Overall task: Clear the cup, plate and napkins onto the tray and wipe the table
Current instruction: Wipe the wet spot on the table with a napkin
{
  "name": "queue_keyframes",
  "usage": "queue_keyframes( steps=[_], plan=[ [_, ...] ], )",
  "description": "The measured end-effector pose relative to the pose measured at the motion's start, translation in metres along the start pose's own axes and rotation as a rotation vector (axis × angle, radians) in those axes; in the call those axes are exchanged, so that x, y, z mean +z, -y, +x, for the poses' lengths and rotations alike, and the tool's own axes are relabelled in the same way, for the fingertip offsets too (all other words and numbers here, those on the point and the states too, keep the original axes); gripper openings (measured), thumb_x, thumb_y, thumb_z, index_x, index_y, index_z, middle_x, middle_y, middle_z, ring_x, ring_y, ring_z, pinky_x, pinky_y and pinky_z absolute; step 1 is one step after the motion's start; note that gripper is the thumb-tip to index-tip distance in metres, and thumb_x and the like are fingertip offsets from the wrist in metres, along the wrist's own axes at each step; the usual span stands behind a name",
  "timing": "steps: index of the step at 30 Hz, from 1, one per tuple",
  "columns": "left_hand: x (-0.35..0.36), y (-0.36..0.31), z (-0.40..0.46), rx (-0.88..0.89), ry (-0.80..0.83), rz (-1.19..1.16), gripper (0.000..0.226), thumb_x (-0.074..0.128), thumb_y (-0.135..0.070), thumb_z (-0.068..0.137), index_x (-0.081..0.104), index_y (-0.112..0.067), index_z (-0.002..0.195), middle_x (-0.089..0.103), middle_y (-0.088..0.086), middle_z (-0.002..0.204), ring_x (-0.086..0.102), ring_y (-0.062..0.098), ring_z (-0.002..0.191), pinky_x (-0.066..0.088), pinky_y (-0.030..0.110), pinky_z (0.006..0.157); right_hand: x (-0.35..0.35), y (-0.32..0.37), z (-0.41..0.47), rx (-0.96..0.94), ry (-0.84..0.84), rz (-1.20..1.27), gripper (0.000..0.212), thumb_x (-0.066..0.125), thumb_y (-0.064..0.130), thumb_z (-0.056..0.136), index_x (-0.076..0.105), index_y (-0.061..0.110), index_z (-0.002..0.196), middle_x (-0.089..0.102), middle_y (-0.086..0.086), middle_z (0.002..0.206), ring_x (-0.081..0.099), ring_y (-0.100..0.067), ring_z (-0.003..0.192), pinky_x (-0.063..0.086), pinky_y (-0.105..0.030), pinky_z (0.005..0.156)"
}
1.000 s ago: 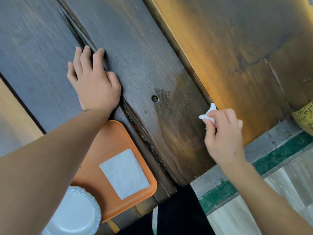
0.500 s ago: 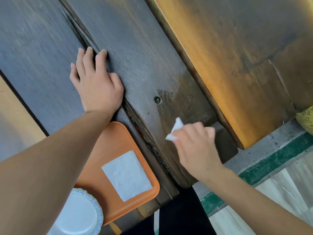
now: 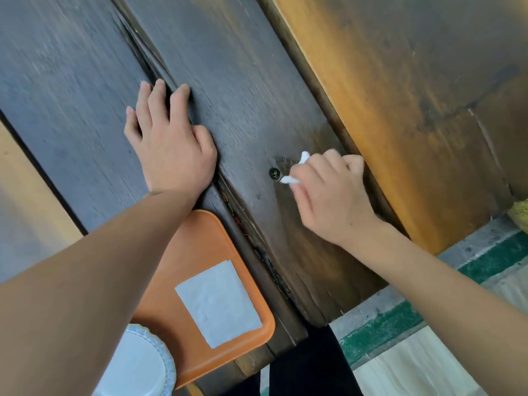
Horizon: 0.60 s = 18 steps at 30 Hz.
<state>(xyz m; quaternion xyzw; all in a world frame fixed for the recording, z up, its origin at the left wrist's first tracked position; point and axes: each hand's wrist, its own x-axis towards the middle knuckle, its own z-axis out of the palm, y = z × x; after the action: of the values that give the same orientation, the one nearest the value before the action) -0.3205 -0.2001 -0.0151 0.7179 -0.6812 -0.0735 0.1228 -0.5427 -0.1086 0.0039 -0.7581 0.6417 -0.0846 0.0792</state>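
dark wooden table (image 3: 257,81): left hand (image 3: 171,147) flat, fingers spread; right hand (image 3: 328,192) fingers pinching crumpled napkin (image 3: 294,172) beside screw (image 3: 274,173); orange tray (image 3: 200,247) near left.

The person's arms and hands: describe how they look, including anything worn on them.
Both forearms are bare up to the frame edge, with no sleeve in view. The left hand and right hand wear no gloves, and no rings, watch or bracelet show. Fingernails are short and unpainted.
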Motion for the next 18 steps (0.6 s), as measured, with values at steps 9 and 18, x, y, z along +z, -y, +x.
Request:
queue_keyframes(
  steps=[9, 18],
  plan=[
    [-0.003, 0.001, 0.0, -0.006, 0.004, 0.004, 0.059, 0.036, -0.025, 0.085, 0.049, -0.016, 0.142, 0.041, 0.012, 0.156, 0.024, 0.031, 0.152, 0.017, 0.054, 0.122, -0.013, -0.008, 0.036, 0.248, -0.029, 0.055, 0.01, 0.051, 0.018, 0.095, 0.06, 0.017, 0.095, 0.053, -0.002, 0.091, 0.045, -0.023, 0.084, 0.015, -0.032, 0.073],
    [-0.003, 0.0, 0.0, 0.004, 0.011, 0.001, 0.059, 0.037, -0.024, 0.086, 0.048, -0.016, 0.143, 0.04, 0.012, 0.157, 0.023, 0.031, 0.153, 0.015, 0.054, 0.122, -0.015, 0.005, -0.053, 0.411, 0.098, 0.102, 0.005, 0.057, 0.021, 0.095, 0.058, 0.017, 0.096, 0.056, -0.002, 0.092, 0.05, -0.02, 0.083, 0.039, -0.039, 0.074]
  ],
)
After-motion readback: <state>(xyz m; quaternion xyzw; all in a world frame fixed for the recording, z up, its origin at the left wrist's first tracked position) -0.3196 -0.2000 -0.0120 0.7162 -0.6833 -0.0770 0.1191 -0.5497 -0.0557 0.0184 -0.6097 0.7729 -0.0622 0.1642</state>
